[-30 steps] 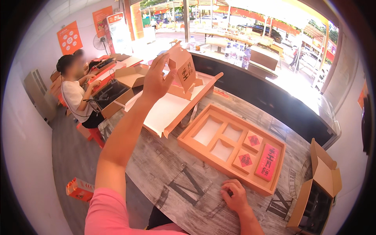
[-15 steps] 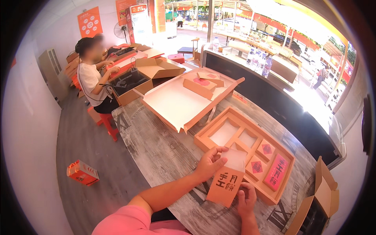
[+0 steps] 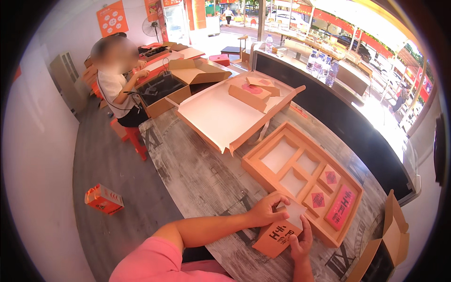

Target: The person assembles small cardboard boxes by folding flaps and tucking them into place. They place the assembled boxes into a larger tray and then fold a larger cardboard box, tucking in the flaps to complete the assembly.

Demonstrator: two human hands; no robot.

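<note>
The left hand [image 3: 264, 211] pinches the top edge of a small tan cardboard box with dark lettering [image 3: 277, 238], while the right hand [image 3: 303, 242] grips its right side. The box is tilted above the grey wood-patterned counter [image 3: 188, 162], just on the near side of a shallow tan compartmented cardboard tray [image 3: 256, 172].

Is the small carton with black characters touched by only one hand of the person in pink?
No, the left hand and the right hand both touch the small carton.
</note>
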